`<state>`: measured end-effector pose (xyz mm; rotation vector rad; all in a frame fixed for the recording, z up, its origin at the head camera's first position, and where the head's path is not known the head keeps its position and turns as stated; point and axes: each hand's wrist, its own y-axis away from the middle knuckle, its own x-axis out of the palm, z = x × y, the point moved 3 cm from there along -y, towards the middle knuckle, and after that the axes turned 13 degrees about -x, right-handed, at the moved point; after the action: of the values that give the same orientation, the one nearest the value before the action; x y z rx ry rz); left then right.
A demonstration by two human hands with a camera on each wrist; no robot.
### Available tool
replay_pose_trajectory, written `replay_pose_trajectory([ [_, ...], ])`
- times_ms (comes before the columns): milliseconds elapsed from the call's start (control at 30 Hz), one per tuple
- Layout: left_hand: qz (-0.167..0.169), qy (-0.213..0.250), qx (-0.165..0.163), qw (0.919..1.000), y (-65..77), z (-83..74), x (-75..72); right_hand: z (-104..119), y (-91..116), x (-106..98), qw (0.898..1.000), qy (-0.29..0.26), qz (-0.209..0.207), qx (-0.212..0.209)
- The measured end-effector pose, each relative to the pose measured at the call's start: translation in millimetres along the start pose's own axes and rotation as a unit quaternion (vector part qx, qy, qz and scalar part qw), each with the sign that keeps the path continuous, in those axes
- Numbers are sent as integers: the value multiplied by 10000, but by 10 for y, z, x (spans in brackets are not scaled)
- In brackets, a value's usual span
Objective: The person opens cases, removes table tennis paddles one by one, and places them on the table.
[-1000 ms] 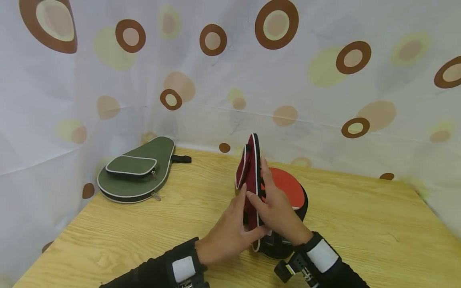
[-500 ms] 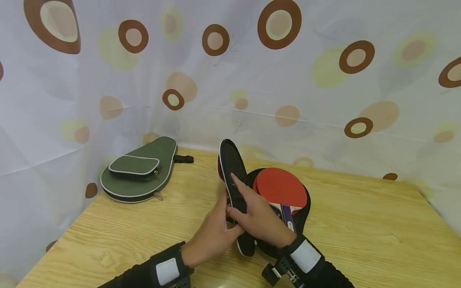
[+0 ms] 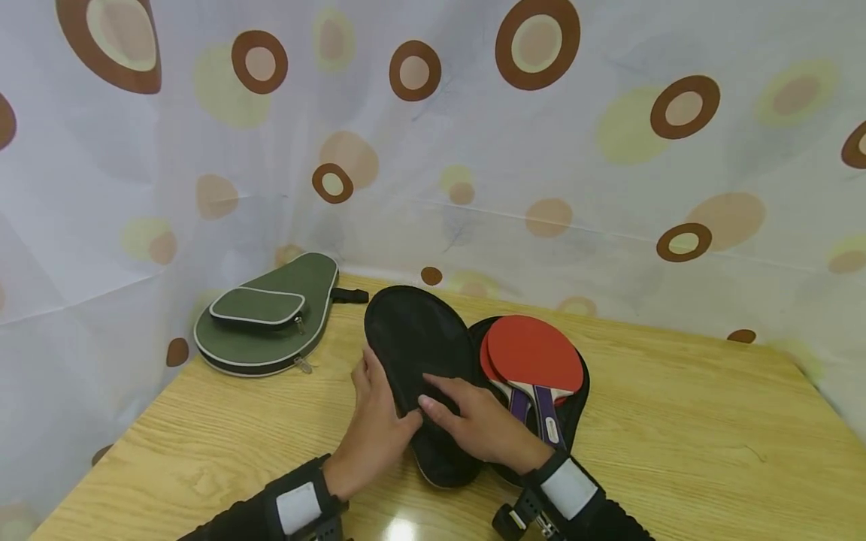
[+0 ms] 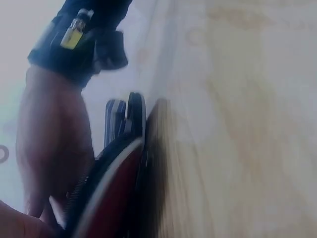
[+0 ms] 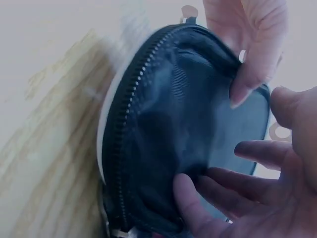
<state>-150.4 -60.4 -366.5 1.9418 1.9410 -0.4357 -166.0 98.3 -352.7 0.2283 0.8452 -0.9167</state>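
Observation:
A paddle case lies unzipped, its lid point(image 3: 413, 323) folded out to the left with the black lining up. My left hand point(image 3: 372, 428) grips the lid's left edge, thumb over the lining and fingers at the outer side. My right hand point(image 3: 490, 428) is over the lining with loosely extended fingers; in the right wrist view, fingertips point(image 5: 185, 191) appear to touch it. Two red table tennis paddles point(image 3: 534, 349) with purple-striped handles overlap in the case's other half point(image 3: 578, 406). The left wrist view is blurred, showing the lid's dark red outside point(image 4: 116, 196) and pale piping.
A green paddle case point(image 3: 271, 270) with a small zipped pocket and black strap lies at the table's back left. The wooden table point(image 3: 676, 451) extends right and toward me. A patterned curtain point(image 3: 473, 150) hangs behind and along the left.
The lid has swung from upright down to the left, revealing its black lining and the red paddles. Both hands moved left with it; the right hand's fingers now lie over the lining.

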Motion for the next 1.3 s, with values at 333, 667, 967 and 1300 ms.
replay_pose_trajectory([
  [333,496,-1614,479,9845,-147,27,9,-57,-14,80,9999,15,128,-51],
  [667,1645,-2887,265,9428,-394,-15,126,-83,-12,100,9996,183,184,-133],
  [967,1752,-3496,82,9203,-530,10,91,-80,36,52,9999,44,77,52],
  [1300,1918,-4067,-199,8930,-574,-66,129,-47,196,-125,9970,400,-656,83],
])
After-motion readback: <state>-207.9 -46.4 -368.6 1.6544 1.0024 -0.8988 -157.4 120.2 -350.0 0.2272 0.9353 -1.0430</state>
